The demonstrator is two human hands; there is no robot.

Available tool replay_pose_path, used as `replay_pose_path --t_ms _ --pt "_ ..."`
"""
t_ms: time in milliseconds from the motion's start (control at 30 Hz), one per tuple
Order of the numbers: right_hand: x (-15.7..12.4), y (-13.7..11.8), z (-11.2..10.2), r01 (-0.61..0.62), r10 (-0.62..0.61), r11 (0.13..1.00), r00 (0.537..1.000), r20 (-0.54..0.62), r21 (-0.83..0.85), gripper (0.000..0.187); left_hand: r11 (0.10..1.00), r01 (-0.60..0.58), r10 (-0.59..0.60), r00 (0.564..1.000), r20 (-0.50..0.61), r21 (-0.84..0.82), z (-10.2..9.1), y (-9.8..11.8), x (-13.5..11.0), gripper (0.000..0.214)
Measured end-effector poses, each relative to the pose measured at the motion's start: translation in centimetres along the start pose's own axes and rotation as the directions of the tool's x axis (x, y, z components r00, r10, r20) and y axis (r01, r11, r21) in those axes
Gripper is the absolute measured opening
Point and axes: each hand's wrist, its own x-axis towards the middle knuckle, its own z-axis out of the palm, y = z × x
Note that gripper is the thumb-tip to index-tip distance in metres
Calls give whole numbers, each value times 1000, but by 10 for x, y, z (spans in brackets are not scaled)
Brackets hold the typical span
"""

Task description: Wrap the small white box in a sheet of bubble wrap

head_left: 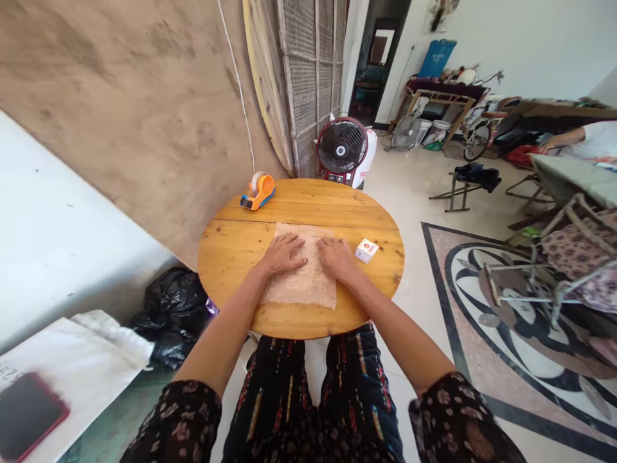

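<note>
The sheet of bubble wrap (308, 283) lies flat in the middle of the wooden table (224, 257), right in front of the person. It looks nearly square from here, so I can't say for sure which way its long axis runs. Its side edges run away from the person's body toward the far rim, and its near edge goes across from left to right, the right corner a touch closer to the person.

The left hand (283, 254) rests palm down on the left part of the sheet, its fingers reaching forward and its thumb spread out to the right. The right hand (335, 257) lies palm down on the right part, fingers side by side and slightly bent, aimed forward and a little left; I can't make out its thumb.

Just beside the right hand is a small white box (366, 251), set askew on the wood. Near the far left rim, a tape dispenser (260, 193) stands with its cutting end turned left and toward the person. A fan (341, 151) stands beyond the table.
</note>
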Motion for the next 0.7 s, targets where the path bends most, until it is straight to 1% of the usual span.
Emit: replay_pose_path --t_ms 67,167,300,433,700 --pt "6 4 -4 -4 4 1000 1000 18 -10 31 1000 27 -27 1000 10 -3 -1 1 -1 67" --pt "16 5 -7 -7 7 999 1000 11 -36 31 998 64 -64 998 24 -6 -2 2 -2 69" --pt "24 0 -2 -73 72 996 997 -30 -52 38 997 78 -78 996 40 -1 -2 2 -3 72" --pt "25 -1 6 -117 114 993 990 -86 -27 40 997 79 -80 996 35 13 -1 2 -5 74" --pt "17 2 8 -95 95 995 991 -99 7 37 995 94 -95 995 43 16 -4 4 -6 73"
